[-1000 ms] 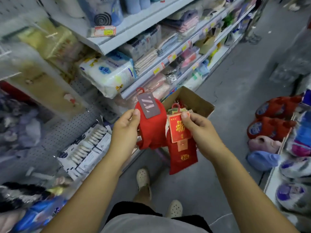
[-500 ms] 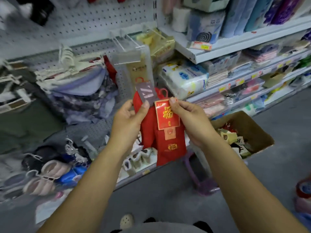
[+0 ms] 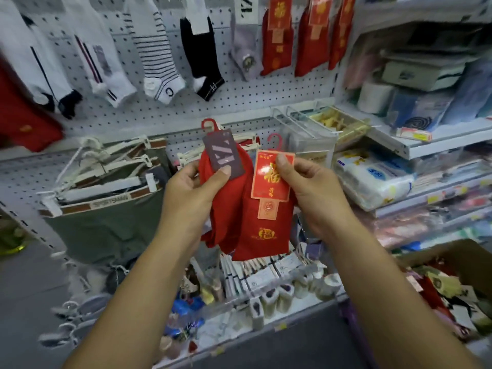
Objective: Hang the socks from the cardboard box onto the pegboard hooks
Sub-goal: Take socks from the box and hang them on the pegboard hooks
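My left hand [image 3: 193, 194] pinches a red sock pair with a grey label [image 3: 223, 155], thumb on the card. My right hand [image 3: 314, 193] pinches a second red sock pair with a red and gold label [image 3: 269, 209] at the card's top edge. Each pair has a small red plastic hook on top. Both pairs hang in front of the white pegboard [image 3: 239, 102], below a row of hung socks: white, striped and black ones [image 3: 157, 57] and red ones with gold labels [image 3: 277, 35]. The cardboard box [image 3: 452, 254], with more socks inside, sits at the lower right.
Grey garments on white hangers [image 3: 106, 187] hang left of my hands. A lower shelf [image 3: 266, 288] holds small packaged goods. To the right, shelves [image 3: 426, 145] carry tissue packs and towels. Clear plastic bins [image 3: 319, 129] jut out from the pegboard at centre right.
My view has swung up and left from the box and aisle to the pegboard. Both hands kept hold of their sock pairs and lifted them slightly toward the board.
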The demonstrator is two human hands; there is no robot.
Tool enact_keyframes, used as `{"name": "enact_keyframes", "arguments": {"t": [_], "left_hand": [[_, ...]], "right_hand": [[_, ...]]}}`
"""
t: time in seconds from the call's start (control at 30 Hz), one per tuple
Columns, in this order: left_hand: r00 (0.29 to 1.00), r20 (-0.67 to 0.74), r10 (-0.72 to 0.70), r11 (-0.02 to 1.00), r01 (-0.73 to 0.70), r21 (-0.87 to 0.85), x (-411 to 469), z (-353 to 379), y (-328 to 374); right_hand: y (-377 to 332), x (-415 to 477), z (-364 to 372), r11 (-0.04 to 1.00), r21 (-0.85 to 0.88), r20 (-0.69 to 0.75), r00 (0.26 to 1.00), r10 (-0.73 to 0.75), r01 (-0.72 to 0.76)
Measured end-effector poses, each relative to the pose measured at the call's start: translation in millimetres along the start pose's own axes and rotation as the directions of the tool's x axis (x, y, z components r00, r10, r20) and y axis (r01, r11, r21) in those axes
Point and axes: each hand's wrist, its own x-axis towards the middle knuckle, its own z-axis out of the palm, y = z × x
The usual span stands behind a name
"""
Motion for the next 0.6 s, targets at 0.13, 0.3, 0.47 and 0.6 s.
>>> {"name": "enact_keyframes", "arguments": {"t": [0.13, 0.3, 0.47, 0.6], "left_hand": [[0.999, 0.047, 0.02, 1.0, -0.019, -0.02, 8, -13, 12], [0.997, 0.06, 0.044, 0.997, -0.04, -0.062, 20, -11, 19], [0.995, 0.011, 0.1, 0.994, -0.099, -0.039, 39, 2, 21], [0.988, -0.024, 0.15, 0.989, -0.15, 0.011, 61, 22, 23]], "right_hand": [[-7, 2, 21, 0.999, 0.022, 0.004, 0.999, -0.031, 0.031], [-22, 14, 30, 0.999, 0.006, -0.039, 0.998, -0.047, 0.047], [-39, 41, 25, 0.995, 0.001, -0.06, 0.994, -0.095, 0.095], [-50, 65, 12, 0.992, -0.015, -0.066, 0.99, -0.124, 0.124]]}}
